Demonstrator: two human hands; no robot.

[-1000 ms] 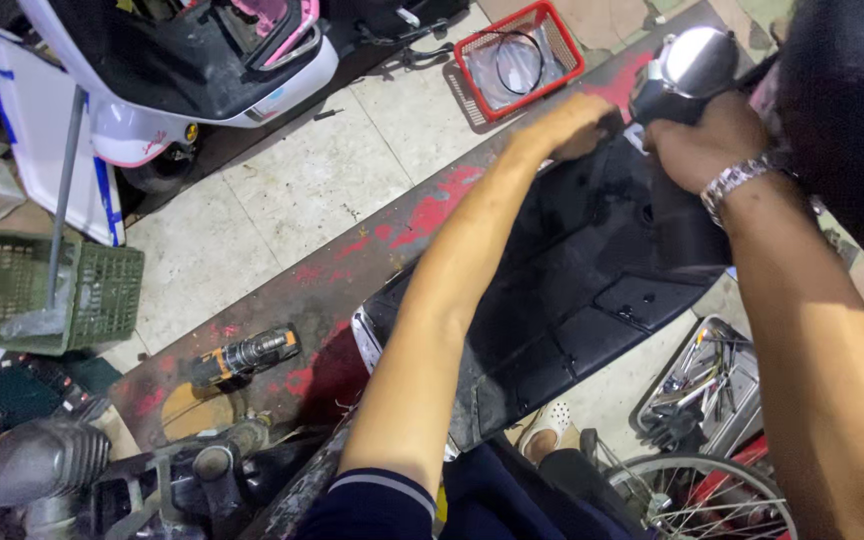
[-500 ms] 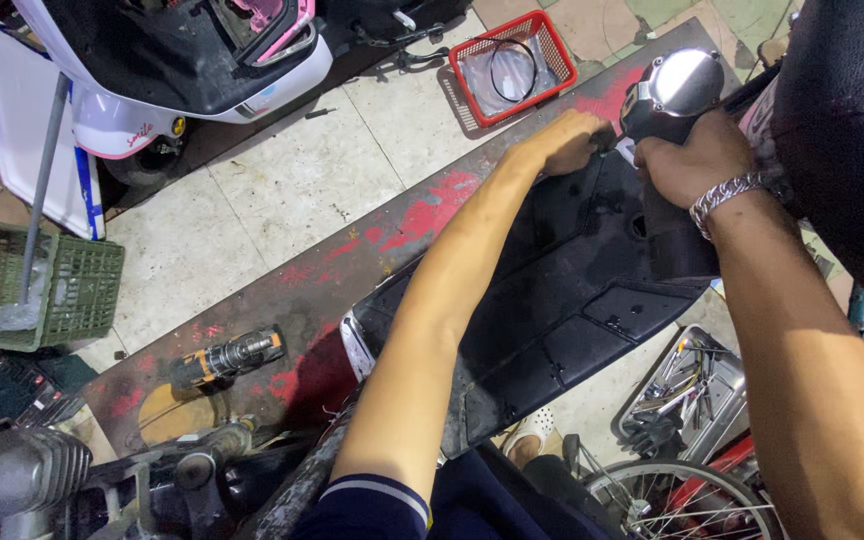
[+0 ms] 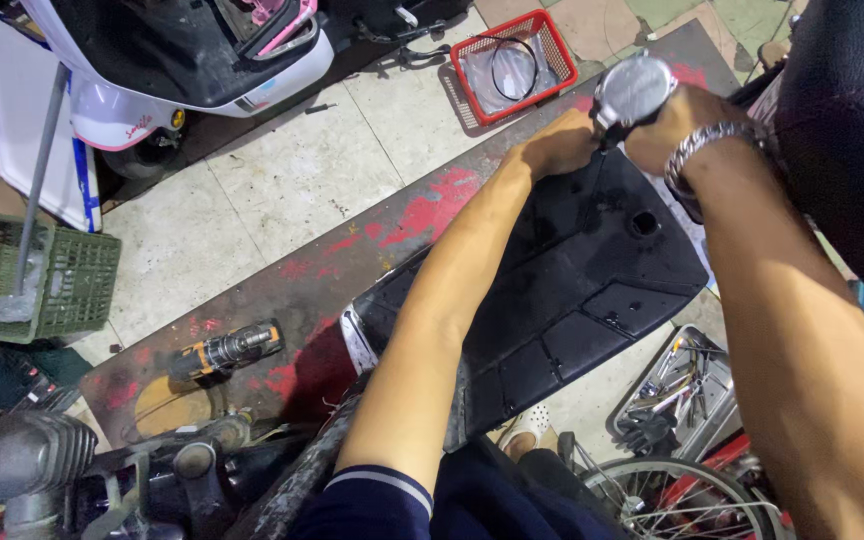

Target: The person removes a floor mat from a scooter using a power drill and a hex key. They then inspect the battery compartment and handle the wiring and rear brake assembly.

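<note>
So both my hands are up at the far end of the black plastic panel [image 3: 572, 290], which runs long-ways from my lap out toward the red basket [image 3: 512, 65]. Left hand [image 3: 552, 148] is curled over the panel's top edge, fingers wrapped, and sits just left of the round silver part [image 3: 634, 90]. Right hand [image 3: 677, 125] is closed around that part from the right, so it's the nearer one

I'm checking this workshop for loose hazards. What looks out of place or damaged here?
A cordless drill lies on its side on the worn lift ramp, whose red paint has largely flaked away. The left hand and right hand meet at a round chrome part above the black scooter panel; nothing looks spilled.
</note>
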